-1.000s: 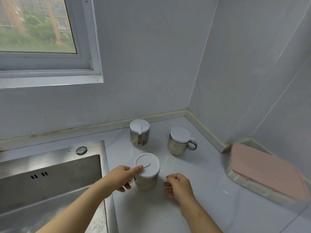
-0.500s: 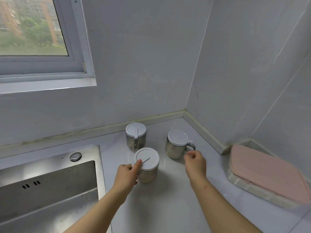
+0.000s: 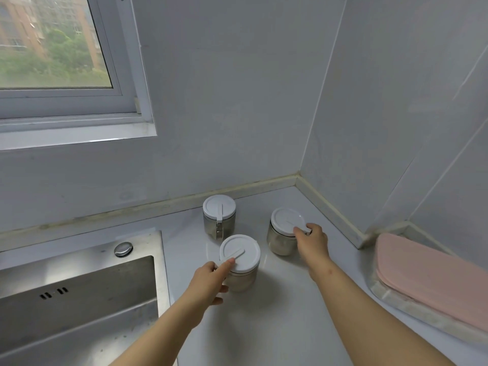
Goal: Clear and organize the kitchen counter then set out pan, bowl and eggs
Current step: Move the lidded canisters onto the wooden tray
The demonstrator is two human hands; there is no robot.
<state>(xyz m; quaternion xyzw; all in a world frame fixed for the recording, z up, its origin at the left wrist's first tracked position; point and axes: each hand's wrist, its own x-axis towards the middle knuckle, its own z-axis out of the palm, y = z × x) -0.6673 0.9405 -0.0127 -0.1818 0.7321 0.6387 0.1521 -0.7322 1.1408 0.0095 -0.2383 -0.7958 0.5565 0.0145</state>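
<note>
Three steel jars with white lids stand on the pale counter (image 3: 277, 313) near the corner. My left hand (image 3: 208, 280) grips the near jar (image 3: 241, 262) at its handle side, thumb on the lid's edge. My right hand (image 3: 313, 240) curls around the handle of the right jar (image 3: 284, 229). The back jar (image 3: 219, 215) stands untouched near the wall, its handle facing me. No pan, bowl or eggs are in view.
A steel sink (image 3: 79, 299) with a round plug cap (image 3: 123, 248) fills the left. A pink pad (image 3: 433, 281) lies on a pale board at the right edge. Walls close the counter at the back and right, and a window (image 3: 52, 62) sits above the sink.
My left hand slid the near jar farther back toward the other two. My right hand left the counter, reached forward and took hold of the right jar's handle.
</note>
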